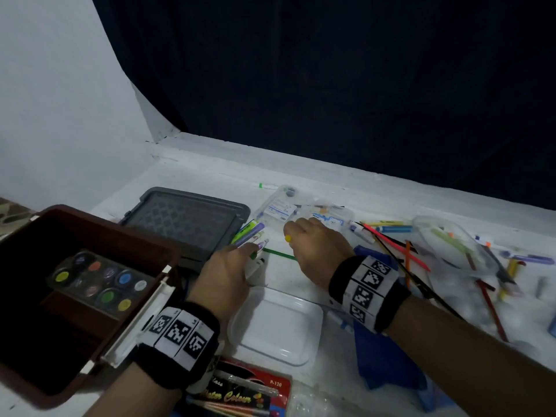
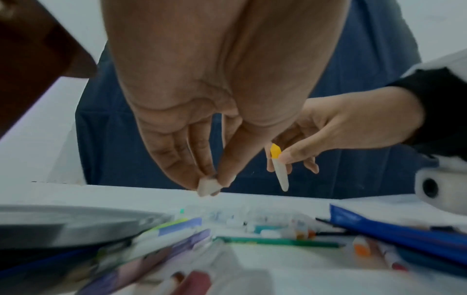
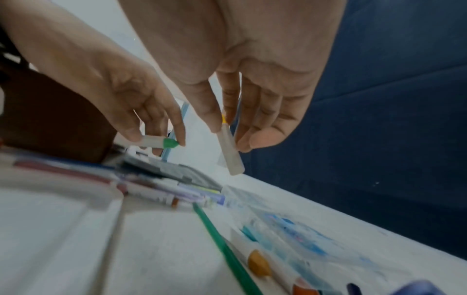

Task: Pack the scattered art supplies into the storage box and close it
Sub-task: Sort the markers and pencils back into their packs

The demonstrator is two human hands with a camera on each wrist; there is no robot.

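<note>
The open brown storage box [image 1: 99, 236] stands at the left with a round-pan paint palette [image 1: 102, 284] inside. Its grey lid [image 1: 186, 221] lies behind it. My left hand [image 1: 237, 260] pinches a white marker with a green cap [image 3: 161, 142] just above a cluster of markers [image 1: 249, 233]. My right hand [image 1: 313, 245] pinches a white marker with a yellow cap [image 2: 278, 165], held above the table. A green pencil [image 1: 279, 254] lies between the two hands.
A shallow white tray [image 1: 279, 326] sits in front of my hands. A water-colour pack [image 1: 240, 392] lies at the near edge. Clear plastic packets [image 1: 301, 212], a blue cloth [image 1: 382, 350] and several loose pencils and markers [image 1: 406, 251] spread to the right.
</note>
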